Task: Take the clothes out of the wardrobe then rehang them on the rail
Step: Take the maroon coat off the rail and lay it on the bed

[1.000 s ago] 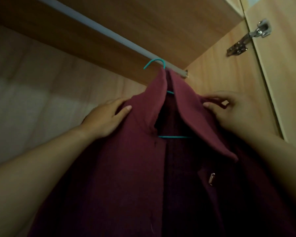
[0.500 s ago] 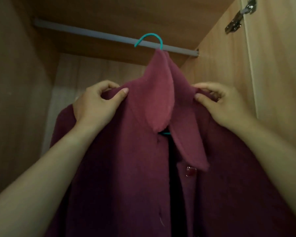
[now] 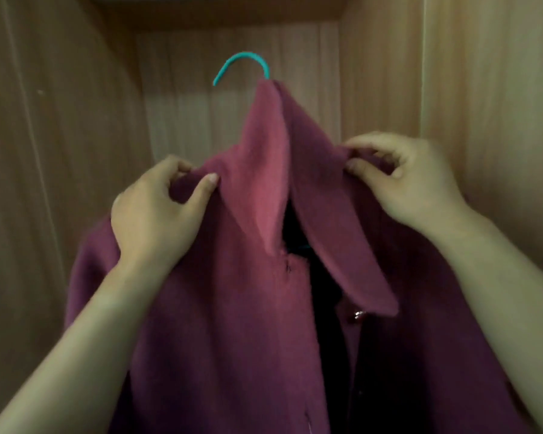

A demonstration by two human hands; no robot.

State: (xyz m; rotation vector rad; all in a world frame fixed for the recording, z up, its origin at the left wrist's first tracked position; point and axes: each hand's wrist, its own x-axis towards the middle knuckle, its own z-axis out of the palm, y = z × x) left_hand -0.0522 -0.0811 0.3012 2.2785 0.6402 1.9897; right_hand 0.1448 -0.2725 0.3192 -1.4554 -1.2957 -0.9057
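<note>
Left hand (image 3: 157, 214) and right hand (image 3: 402, 180) each pinched a maroon coat (image 3: 232, 324) shoulder, teal hanger hook (image 3: 243, 62) upper centre between them.

Your left hand (image 3: 157, 214) sits left of centre, fingers curled, thumb pinching inward. Your right hand (image 3: 402, 180) is upper right, fingers bent tight. Both forearms rise from the lower corners.

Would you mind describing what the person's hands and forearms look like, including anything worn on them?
Both arms are bare as far as the frame shows, with no sleeves or cuffs in view. The left hand and right hand wear no gloves, and no rings, watch or bracelets are visible. The nails look short and unpainted, though the picture is slightly blurred.
</note>
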